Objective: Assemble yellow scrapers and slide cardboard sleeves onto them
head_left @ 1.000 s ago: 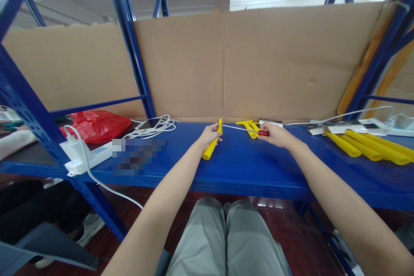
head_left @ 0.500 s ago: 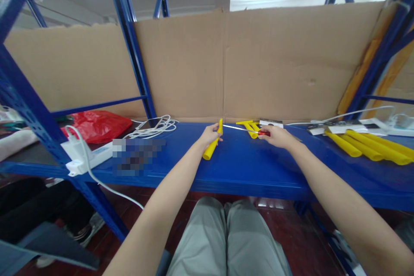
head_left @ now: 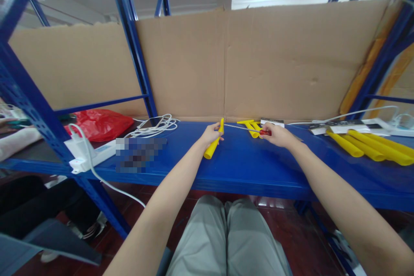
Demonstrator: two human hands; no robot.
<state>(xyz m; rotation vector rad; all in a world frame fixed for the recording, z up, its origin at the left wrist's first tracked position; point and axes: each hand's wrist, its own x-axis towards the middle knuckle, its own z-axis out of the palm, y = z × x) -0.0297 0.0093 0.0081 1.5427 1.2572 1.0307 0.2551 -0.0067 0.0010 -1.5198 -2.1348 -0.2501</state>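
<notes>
My left hand is closed around a yellow plastic handle, a tube with a narrower head, held tilted over the blue tabletop. My right hand grips the red handle of a screwdriver. Its long metal shaft points left, and the tip is at the head of the yellow handle; whether it sits in a screw is too small to tell. Behind the shaft lie yellow T-shaped pieces, partly covered by it. Farther right, several yellow tubes rest side by side.
The blue shelf top has a cardboard wall behind it. Coiled white cable, a power strip and a red plastic bag are on the left. A blurred-out object lies near the front edge. Blue posts frame the bench.
Both hands keep their grip, with the screwdriver still against the yellow handle. The whole view has shifted slightly; little else differs.
</notes>
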